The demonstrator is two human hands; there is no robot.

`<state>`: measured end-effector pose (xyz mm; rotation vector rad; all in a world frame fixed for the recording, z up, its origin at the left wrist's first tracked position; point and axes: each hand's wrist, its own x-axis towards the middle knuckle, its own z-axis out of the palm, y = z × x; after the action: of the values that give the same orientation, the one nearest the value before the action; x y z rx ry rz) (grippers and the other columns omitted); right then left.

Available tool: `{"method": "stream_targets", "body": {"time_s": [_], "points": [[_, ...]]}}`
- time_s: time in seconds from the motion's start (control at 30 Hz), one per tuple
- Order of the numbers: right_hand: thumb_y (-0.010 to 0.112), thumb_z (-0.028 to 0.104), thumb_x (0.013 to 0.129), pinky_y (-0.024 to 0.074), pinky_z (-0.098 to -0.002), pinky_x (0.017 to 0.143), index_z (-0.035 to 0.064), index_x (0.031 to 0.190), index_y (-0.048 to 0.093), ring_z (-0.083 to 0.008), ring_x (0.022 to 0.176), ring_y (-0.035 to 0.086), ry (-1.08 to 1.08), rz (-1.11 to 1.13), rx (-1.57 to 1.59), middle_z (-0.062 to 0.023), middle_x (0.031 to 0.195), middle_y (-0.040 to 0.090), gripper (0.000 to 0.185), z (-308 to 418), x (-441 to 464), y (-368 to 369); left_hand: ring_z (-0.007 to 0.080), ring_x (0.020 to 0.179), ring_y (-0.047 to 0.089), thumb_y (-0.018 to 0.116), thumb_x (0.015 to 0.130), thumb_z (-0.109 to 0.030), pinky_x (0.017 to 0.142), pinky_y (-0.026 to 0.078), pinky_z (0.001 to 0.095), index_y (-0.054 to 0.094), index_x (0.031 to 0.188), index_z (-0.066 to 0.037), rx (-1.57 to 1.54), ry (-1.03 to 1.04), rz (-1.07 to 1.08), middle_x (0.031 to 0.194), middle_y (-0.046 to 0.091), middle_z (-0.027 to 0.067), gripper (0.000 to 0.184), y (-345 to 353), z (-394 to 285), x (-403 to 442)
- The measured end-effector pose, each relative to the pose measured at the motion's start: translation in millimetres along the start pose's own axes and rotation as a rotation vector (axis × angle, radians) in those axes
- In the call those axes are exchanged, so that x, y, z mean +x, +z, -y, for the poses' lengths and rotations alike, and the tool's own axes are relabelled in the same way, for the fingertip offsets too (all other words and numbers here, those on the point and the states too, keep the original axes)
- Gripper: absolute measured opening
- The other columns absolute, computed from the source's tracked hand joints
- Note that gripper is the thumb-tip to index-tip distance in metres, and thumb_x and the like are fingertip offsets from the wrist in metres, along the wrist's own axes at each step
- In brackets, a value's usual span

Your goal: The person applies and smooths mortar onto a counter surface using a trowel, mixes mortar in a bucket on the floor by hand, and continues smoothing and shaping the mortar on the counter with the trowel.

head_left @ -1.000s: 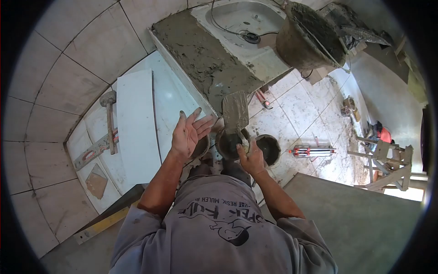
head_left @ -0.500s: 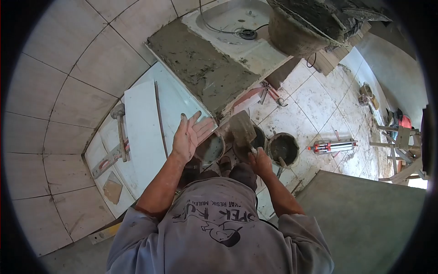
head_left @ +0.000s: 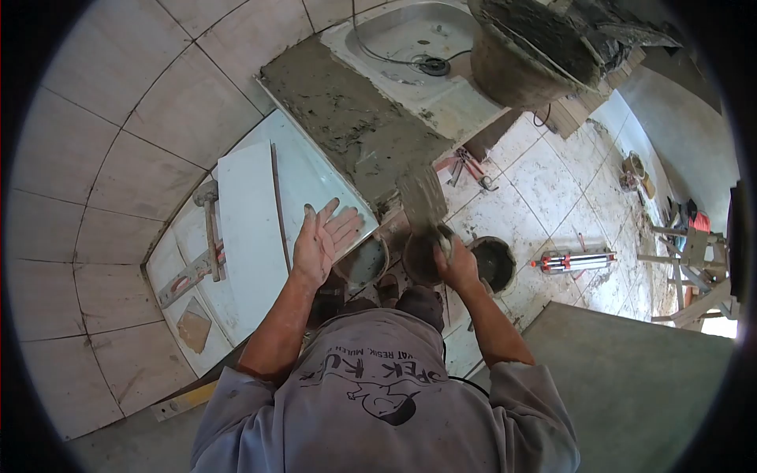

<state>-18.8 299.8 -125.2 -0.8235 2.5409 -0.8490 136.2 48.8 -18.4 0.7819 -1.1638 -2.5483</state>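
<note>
A big long tabletop has wet grey cement all over it. A long flat white board lies left of the tabletop. A big round muddy bucket sits at its far right. A flat trowel coated grey is at its near corner; I can't tell if they touch. Near that corner, the left hand is palm up, fingers wide, and the right hand's fingers wrap the trowel's handle.

Rough matt mortar, glossy sink, cloth shirt
</note>
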Motion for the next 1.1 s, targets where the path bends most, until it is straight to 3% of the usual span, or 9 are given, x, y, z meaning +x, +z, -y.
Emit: {"method": "stream_targets", "body": {"time_s": [0.1,0.4,0.57,0.7,0.77,0.83,0.9,1.0,1.1], "points": [[0.056,0.038,0.088,0.0463,-0.0549,0.073,0.0025,0.099,0.046,-0.0486,0.085,0.060,0.048,0.099,-0.043,-0.0296,0.088,0.062,0.039,-4.8,-20.2,-21.1,0.0351,0.133,0.039,0.022,0.098,-0.059,0.112,0.028,0.0423,0.011,0.148,0.004,-0.031,0.012,-0.026,0.144,0.034,0.0284,0.081,-6.3,4.1,-2.8],[0.058,0.036,0.088,0.0467,-0.0543,0.072,0.0033,0.098,0.047,-0.0491,0.084,0.059,-0.048,0.005,0.064,-0.0280,0.087,0.062,0.036,56.9,21.5,-29.8,0.0336,0.130,0.042,0.026,0.097,-0.059,0.110,0.033,0.0401,0.017,0.147,0.004,-0.032,-0.026,-0.068,0.141,0.040,0.0280,0.081,10.2,17.2,12.6],[0.060,0.035,0.087,0.0470,-0.0545,0.074,0.0040,0.102,0.048,-0.0470,0.084,0.060,-0.064,0.012,0.006,-0.0276,0.089,0.062,0.036,2.2,9.2,-8.0,0.0354,0.130,0.043,0.026,0.097,-0.059,0.110,0.032,0.0412,0.017,0.147,0.004,-0.066,0.013,-0.137,0.140,0.040,0.0287,0.081,-0.4,7.1,5.1],[0.060,0.033,0.087,0.0477,-0.0534,0.073,0.0040,0.105,0.048,-0.0454,0.083,0.062,0.053,0.154,-0.161,-0.0277,0.089,0.062,0.036,-32.6,-19.6,-46.9,0.0374,0.131,0.040,0.024,0.097,-0.059,0.111,0.031,0.0432,0.013,0.147,0.004,-0.078,0.055,-0.150,0.142,0.034,0.0313,0.081,-9.3,12.6,-1.0],[0.059,0.033,0.088,0.0483,-0.0523,0.071,0.0018,0.103,0.048,-0.0465,0.081,0.062,-0.060,-0.016,-0.134,-0.0283,0.088,0.063,0.036,-29.8,-21.9,-67.6,0.0351,0.132,0.040,0.026,0.097,-0.059,0.110,0.031,0.0413,0.017,0.147,0.004,-0.111,0.032,-0.184,0.142,0.037,0.0284,0.080,-6.3,17.8,-0.5],[0.059,0.034,0.088,0.0484,-0.0521,0.069,-0.0014,0.102,0.048,-0.0479,0.078,0.061,-0.112,-0.060,-0.103,-0.0287,0.084,0.063,0.040,1.0,-5.7,-92.6,0.0348,0.133,0.039,0.026,0.098,-0.059,0.110,0.031,0.0410,0.017,0.147,0.004,-0.138,0.036,-0.168,0.143,0.036,0.0280,0.080,-2.0,29.4,1.3],[0.060,0.034,0.087,0.0476,-0.0526,0.069,-0.0032,0.102,0.049,-0.0486,0.078,0.061,0.111,0.015,-0.080,-0.0294,0.081,0.063,0.042,37.4,15.4,-115.4,0.0345,0.133,0.038,0.025,0.098,-0.058,0.110,0.030,0.0407,0.016,0.147,0.004,-0.162,0.061,-0.138,0.144,0.035,0.0277,0.080,6.5,30.4,9.0],[0.063,0.036,0.087,0.0477,-0.0498,0.069,-0.0023,0.104,0.051,-0.0471,0.077,0.062,0.037,0.028,0.075,-0.0297,0.080,0.063,0.044,58.6,44.2,-134.4,0.0340,0.134,0.037,0.024,0.098,-0.059,0.110,0.029,0.0406,0.015,0.147,0.004,-0.117,0.118,-0.141,0.145,0.034,0.0273,0.080,13.4,29.8,10.6],[0.062,0.037,0.088,0.0483,-0.0466,0.069,-0.0007,0.105,0.053,-0.0450,0.080,0.063,-0.090,0.132,0.073,-0.0298,0.081,0.063,0.043,84.6,73.9,-170.5,0.0356,0.138,0.031,0.025,0.096,-0.063,0.114,0.019,0.0431,0.012,0.148,0.004,-0.074,0.204,-0.158,0.148,0.029,0.0280,0.087,13.7,19.5,12.0]]}}
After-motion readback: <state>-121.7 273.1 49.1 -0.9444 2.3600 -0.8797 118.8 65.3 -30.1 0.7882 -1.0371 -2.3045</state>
